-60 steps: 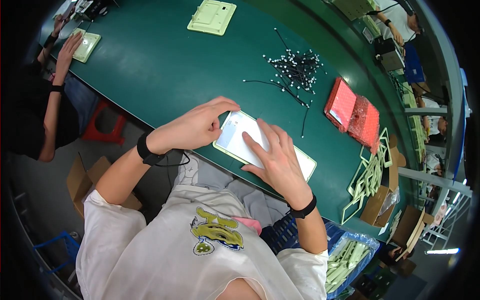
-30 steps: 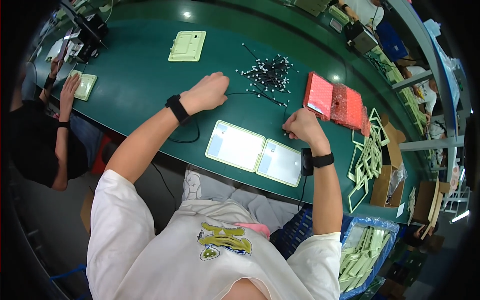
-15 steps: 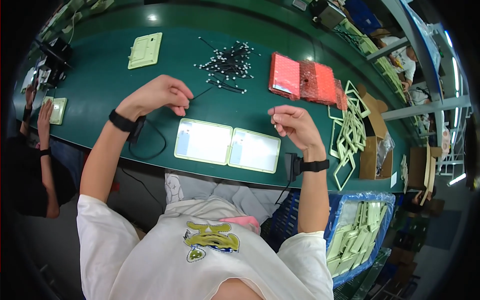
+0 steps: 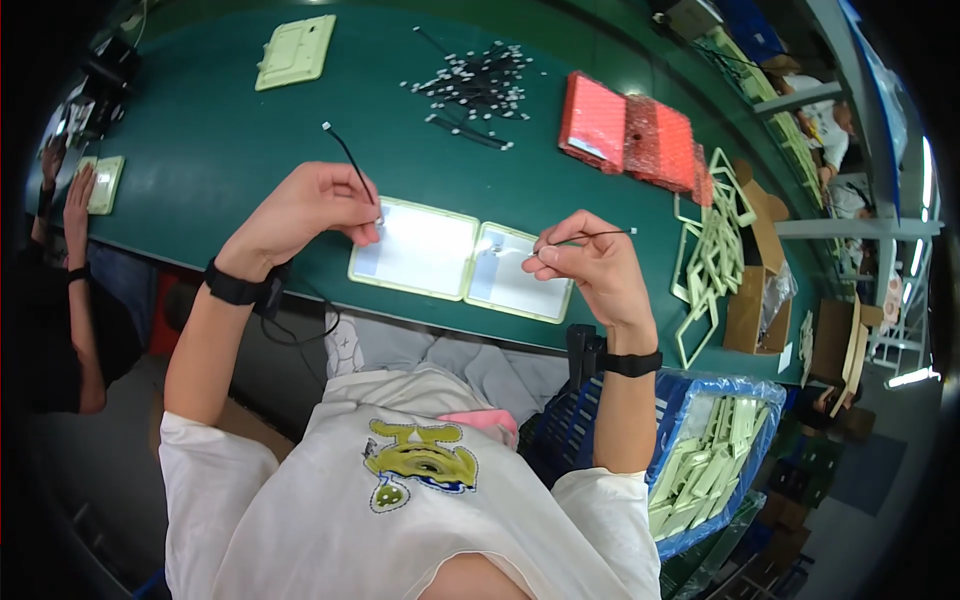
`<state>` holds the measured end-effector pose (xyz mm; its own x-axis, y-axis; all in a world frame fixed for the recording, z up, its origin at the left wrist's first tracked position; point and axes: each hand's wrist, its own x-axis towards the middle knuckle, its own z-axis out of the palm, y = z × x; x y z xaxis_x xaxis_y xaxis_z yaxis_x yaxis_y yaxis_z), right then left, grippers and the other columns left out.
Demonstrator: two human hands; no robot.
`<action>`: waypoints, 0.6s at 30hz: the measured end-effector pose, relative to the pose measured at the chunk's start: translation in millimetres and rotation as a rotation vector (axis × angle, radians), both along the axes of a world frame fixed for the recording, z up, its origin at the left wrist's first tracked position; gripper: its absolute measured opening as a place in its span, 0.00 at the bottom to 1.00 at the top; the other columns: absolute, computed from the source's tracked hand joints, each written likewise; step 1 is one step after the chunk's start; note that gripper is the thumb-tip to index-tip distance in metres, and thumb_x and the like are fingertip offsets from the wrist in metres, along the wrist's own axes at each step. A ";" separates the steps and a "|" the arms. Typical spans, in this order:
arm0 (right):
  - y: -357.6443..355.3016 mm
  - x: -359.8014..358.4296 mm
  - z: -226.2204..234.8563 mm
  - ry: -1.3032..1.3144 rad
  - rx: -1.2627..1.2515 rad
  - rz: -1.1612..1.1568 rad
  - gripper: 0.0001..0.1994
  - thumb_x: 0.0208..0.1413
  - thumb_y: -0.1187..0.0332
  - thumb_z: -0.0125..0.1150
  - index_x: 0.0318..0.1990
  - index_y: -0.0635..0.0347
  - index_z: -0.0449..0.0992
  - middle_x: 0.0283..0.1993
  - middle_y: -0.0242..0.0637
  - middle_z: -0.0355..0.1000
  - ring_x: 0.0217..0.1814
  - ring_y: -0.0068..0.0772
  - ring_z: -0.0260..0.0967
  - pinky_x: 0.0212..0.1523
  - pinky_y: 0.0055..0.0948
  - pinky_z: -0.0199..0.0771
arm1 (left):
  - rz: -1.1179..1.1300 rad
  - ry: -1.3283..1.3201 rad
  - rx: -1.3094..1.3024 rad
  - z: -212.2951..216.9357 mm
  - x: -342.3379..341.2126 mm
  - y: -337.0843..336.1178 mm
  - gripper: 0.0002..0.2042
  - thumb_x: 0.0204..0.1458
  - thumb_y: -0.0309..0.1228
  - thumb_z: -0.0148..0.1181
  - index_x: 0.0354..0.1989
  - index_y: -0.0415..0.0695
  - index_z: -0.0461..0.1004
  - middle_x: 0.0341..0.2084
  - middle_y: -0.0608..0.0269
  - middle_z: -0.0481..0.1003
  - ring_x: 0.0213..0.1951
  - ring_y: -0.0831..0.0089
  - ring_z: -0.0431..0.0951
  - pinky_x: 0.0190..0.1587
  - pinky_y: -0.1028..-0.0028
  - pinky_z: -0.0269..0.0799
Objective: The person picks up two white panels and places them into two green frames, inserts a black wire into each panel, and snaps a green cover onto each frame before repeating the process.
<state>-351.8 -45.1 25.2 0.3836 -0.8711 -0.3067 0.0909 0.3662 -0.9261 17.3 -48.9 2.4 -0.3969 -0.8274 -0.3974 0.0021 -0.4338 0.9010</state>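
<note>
Pinching a black cable (image 4: 350, 160) in the left hand (image 4: 310, 210), right hand (image 4: 590, 265) grasping a thin wire (image 4: 595, 236), both above two pale panels (image 4: 460, 258)

Left hand (image 4: 305, 215) is pinching a thin black cable (image 4: 350, 165) with a white tip; the cable is slanting up and to the far left from the fingers. Right hand (image 4: 590, 270) is pinching a second thin wire (image 4: 600, 236), lying nearly level and pointing right, white tip at its far end. Two pale green rectangular panels (image 4: 460, 260) with white faces are lying flat side by side, touching, at the near edge of the green table (image 4: 200, 150), just below and between both hands.
</note>
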 end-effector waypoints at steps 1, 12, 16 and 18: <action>2.2 5.1 -4.5 -0.011 0.011 0.020 0.05 0.61 0.81 0.66 0.42 0.68 0.77 0.41 0.45 0.80 0.39 0.33 0.83 0.40 0.25 0.85 | 0.020 -0.011 0.011 -3.3 3.6 2.8 0.05 0.60 0.21 0.65 0.41 0.31 0.77 0.34 0.54 0.81 0.37 0.69 0.87 0.44 0.76 0.84; 7.1 34.4 -28.7 0.683 -0.505 0.092 0.06 0.59 0.82 0.66 0.44 0.70 0.79 0.42 0.42 0.81 0.42 0.31 0.82 0.48 0.28 0.81 | 0.144 -0.051 -0.107 -13.8 3.0 3.8 0.07 0.56 0.19 0.67 0.42 0.33 0.77 0.34 0.58 0.80 0.35 0.74 0.84 0.42 0.76 0.81; 8.7 38.0 -40.8 0.814 -0.696 0.134 0.06 0.59 0.80 0.66 0.43 0.70 0.80 0.41 0.42 0.81 0.40 0.35 0.82 0.46 0.31 0.80 | 0.068 -0.245 -0.397 -27.2 0.4 2.9 0.07 0.56 0.19 0.65 0.41 0.34 0.77 0.33 0.61 0.79 0.36 0.77 0.81 0.43 0.77 0.79; 10.5 37.3 -42.4 0.838 -0.717 0.125 0.06 0.59 0.80 0.66 0.44 0.70 0.80 0.41 0.43 0.81 0.40 0.37 0.82 0.46 0.32 0.80 | 0.061 -0.260 -0.410 -26.7 -4.5 4.4 0.06 0.56 0.19 0.65 0.41 0.34 0.77 0.33 0.61 0.79 0.36 0.77 0.80 0.43 0.76 0.78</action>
<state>-314.5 -34.6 -17.3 0.3886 -0.9201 0.0493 -0.6634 -0.3165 -0.6780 12.8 -44.5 -24.3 -0.2735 -0.9551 -0.1140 -0.2316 -0.0496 0.9716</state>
